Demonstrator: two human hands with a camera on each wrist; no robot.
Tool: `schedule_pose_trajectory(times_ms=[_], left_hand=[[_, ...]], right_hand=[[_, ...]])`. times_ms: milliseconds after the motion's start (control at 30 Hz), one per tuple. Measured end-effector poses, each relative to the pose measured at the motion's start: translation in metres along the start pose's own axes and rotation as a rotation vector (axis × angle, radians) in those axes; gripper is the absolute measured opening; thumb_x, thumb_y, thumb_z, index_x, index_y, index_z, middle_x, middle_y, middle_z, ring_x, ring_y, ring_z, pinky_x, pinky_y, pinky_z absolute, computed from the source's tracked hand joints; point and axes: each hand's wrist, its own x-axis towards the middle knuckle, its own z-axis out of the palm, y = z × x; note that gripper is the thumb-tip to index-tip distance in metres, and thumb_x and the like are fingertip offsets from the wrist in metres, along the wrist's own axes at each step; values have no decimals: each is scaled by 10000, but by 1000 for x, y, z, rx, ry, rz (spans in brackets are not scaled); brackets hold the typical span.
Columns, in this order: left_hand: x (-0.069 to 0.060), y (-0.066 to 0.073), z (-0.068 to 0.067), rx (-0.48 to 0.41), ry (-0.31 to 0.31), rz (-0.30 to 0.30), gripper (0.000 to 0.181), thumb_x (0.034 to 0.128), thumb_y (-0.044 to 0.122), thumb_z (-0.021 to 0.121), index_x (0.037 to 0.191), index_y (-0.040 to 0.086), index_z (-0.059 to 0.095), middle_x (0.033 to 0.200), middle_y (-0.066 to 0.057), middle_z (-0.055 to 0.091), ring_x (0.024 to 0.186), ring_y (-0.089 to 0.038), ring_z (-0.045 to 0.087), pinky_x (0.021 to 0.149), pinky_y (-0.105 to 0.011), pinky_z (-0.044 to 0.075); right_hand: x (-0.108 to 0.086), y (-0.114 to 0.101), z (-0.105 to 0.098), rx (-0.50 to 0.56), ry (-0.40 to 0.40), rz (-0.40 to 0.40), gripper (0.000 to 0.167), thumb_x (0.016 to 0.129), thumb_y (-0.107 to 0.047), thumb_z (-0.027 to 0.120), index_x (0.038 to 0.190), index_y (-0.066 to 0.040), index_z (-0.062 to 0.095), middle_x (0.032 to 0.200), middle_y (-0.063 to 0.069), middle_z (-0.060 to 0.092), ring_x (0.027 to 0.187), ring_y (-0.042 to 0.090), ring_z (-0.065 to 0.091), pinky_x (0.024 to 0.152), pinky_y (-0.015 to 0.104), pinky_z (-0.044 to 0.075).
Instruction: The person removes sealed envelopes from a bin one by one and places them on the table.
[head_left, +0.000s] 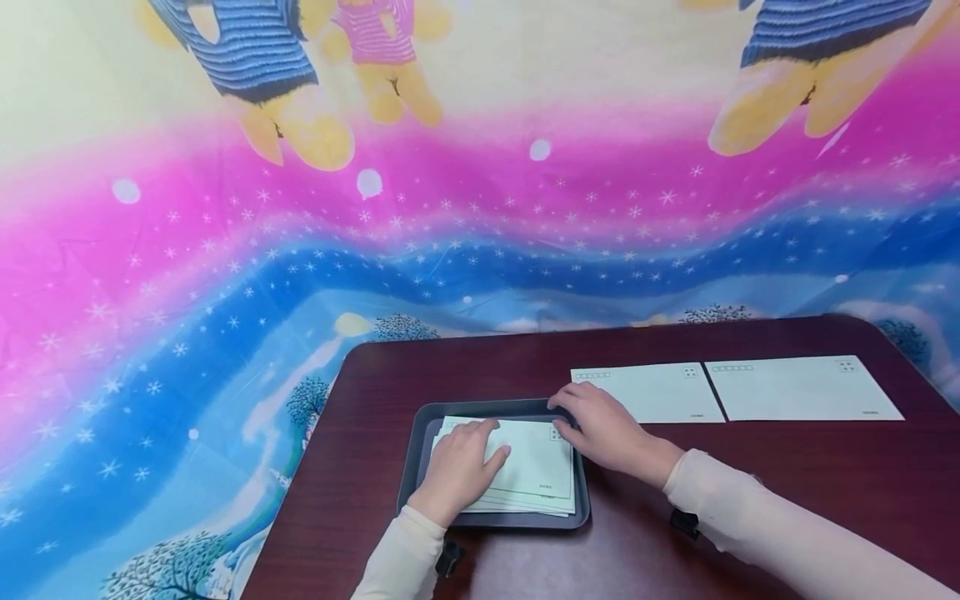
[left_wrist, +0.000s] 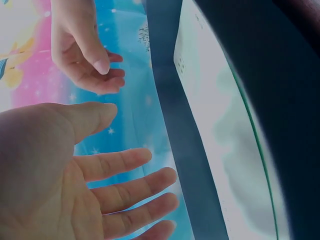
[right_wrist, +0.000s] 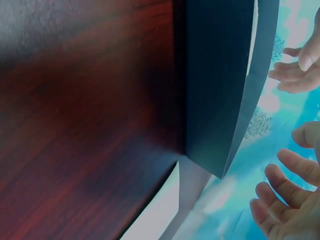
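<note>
Fingers (left_wrist: 117, 163) relaxed and gripping nothing, the left hand (head_left: 457, 467) and right hand (head_left: 603, 423) hover about the tray (head_left: 517, 522), apparently reaching for stacked envelopes (head_left: 531, 460), with a light pinch likely needed next.

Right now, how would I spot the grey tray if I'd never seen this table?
Find the dark red-brown table before the snowflake cloth. On its left half sits a dark grey tray, left hand above it, right hand by its corner. Its raised rim surrounds a stack of pale envelopes; the two other envelopes lie straight on the table.
</note>
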Motion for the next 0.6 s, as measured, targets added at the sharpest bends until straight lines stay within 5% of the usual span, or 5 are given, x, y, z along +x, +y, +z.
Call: schedule_pose_trajectory(times_ms=[400, 600], left_hand=[[-6, -10, 1, 8, 23, -30, 413, 957, 363, 673, 1257, 78, 688, 1201, -106, 736, 1089, -284, 697, 912, -458, 568], [-10, -18, 2, 10, 22, -59, 402, 948, 361, 682, 1245, 90, 690, 1179, -105, 741, 1063, -286, 706, 893, -458, 572]], right_hand=[[-9, -11, 20, -17, -76, -32, 280, 889, -205, 761, 1142, -95, 720, 1100, 45, 696, 1055, 237, 628, 915, 472, 516], [-13, -12, 31, -39, -102, -54, 346, 866, -220, 789, 1174, -87, 702, 1157, 83, 677, 1128, 269, 602, 1017, 507, 471]])
